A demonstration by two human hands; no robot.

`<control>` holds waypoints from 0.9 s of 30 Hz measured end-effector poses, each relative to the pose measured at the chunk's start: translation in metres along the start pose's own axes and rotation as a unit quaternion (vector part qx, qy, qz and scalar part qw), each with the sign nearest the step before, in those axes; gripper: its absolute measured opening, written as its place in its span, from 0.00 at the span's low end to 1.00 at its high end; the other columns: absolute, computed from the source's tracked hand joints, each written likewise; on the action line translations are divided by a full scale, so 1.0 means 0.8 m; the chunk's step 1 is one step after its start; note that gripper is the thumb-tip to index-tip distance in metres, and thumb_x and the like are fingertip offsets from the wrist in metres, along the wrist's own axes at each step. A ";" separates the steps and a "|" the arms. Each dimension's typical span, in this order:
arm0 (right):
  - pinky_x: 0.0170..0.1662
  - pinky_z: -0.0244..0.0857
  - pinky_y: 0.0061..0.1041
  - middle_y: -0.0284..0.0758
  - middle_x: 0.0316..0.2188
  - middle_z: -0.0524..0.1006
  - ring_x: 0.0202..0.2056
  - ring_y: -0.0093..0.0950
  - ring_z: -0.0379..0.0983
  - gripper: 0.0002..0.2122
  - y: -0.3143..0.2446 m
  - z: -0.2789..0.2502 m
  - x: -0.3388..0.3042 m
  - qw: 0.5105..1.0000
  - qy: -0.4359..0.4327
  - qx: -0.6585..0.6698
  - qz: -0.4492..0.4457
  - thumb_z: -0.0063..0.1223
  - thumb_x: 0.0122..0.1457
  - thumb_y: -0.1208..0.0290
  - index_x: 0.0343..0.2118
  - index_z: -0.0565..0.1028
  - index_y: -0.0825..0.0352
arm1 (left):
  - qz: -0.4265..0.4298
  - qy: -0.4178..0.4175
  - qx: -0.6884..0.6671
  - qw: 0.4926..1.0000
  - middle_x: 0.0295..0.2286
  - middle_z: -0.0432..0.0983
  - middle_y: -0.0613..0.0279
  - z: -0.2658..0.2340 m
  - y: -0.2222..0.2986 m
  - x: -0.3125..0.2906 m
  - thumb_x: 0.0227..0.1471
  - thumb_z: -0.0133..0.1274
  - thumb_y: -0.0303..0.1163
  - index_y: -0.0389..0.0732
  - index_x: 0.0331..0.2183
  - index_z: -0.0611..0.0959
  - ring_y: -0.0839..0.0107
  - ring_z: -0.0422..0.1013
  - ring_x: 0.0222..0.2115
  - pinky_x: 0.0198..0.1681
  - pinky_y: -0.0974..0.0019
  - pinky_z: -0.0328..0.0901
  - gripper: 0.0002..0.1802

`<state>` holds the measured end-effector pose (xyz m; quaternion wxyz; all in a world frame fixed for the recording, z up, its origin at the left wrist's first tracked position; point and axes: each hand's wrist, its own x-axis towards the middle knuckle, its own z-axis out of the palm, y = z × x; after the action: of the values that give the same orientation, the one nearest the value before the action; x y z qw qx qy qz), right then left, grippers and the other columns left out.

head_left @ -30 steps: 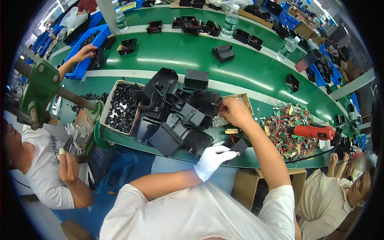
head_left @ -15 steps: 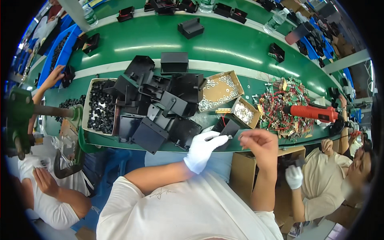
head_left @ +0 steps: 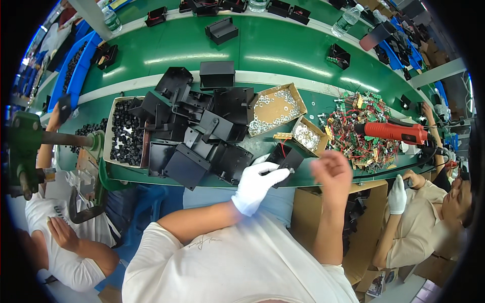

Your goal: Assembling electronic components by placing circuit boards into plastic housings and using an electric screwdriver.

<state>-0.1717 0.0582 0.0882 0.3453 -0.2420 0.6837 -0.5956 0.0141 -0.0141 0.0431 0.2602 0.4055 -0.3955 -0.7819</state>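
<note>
My left hand (head_left: 258, 186), in a white glove, grips a black plastic housing (head_left: 290, 160) at the table's front edge. A red wire shows inside the housing, and a small metal part (head_left: 291, 170) sits at its near corner by my thumb. My bare right hand (head_left: 331, 169) is raised just right of the housing, apart from it. Its fingers are curled but smeared by motion, so what they hold, if anything, cannot be made out. Just beyond stand a small carton of metal pieces (head_left: 320, 145) and a wider cardboard tray of rings (head_left: 299, 112).
Black housings (head_left: 187, 166) are piled left of centre, beside a box of black knobs (head_left: 112, 150). Wired circuit boards (head_left: 361, 154) heap at right under a red power screwdriver (head_left: 396, 133). A green press (head_left: 25, 151) stands far left. Co-workers sit on both sides.
My right hand has moved slightly right and up, away from the housing. Housings on the green belt have shifted left. The left co-worker's far hand now holds a black part; the right co-worker's gloved hand has risen.
</note>
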 end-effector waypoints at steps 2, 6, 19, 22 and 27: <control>0.37 0.66 0.15 0.34 0.39 0.78 0.32 0.18 0.71 0.18 -0.005 -0.010 0.024 0.980 0.152 0.094 -0.086 0.63 0.61 0.76 0.54 0.75 0.67 | 0.012 -0.007 -0.003 1.000 0.32 0.80 0.65 -0.001 0.000 0.001 0.57 0.62 0.29 0.32 0.35 0.88 0.79 0.70 0.32 0.37 0.76 0.65 0.09; 0.53 0.64 0.22 0.39 0.48 0.77 0.42 0.26 0.73 0.25 -0.015 -0.056 0.119 0.930 0.259 0.078 -0.251 0.59 0.65 0.73 0.63 0.66 0.71 | 0.025 -0.017 -0.030 0.999 0.32 0.80 0.65 -0.003 -0.009 0.004 0.57 0.62 0.29 0.33 0.35 0.89 0.78 0.70 0.33 0.38 0.76 0.64 0.09; 0.22 0.65 0.20 0.31 0.26 0.72 0.22 0.20 0.67 0.15 -0.070 -0.007 0.007 0.885 -0.161 0.253 -0.355 0.65 0.64 0.62 0.47 0.71 0.61 | 0.045 -0.012 -0.008 0.999 0.31 0.80 0.66 -0.004 0.001 0.001 0.58 0.61 0.30 0.33 0.34 0.88 0.78 0.69 0.33 0.38 0.75 0.63 0.09; 0.24 0.62 0.17 0.31 0.30 0.71 0.22 0.18 0.66 0.13 -0.065 0.029 -0.029 0.871 -0.133 0.192 -0.433 0.61 0.66 0.63 0.47 0.71 0.60 | 0.021 -0.014 -0.003 1.000 0.30 0.80 0.66 -0.007 0.004 0.008 0.58 0.61 0.31 0.33 0.34 0.88 0.78 0.69 0.32 0.38 0.75 0.63 0.09; 0.22 0.62 0.16 0.31 0.30 0.72 0.20 0.17 0.67 0.12 -0.059 0.052 -0.033 0.860 -0.090 0.183 -0.468 0.60 0.67 0.62 0.45 0.71 0.60 | 0.023 -0.005 0.031 0.999 0.29 0.81 0.66 0.000 0.007 0.005 0.58 0.62 0.31 0.33 0.34 0.88 0.78 0.69 0.31 0.37 0.75 0.64 0.10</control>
<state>-0.1272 0.0427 0.1370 0.1236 -0.5188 0.3345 -0.7769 0.0125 -0.0197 0.0461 0.2635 0.4003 -0.4304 -0.7649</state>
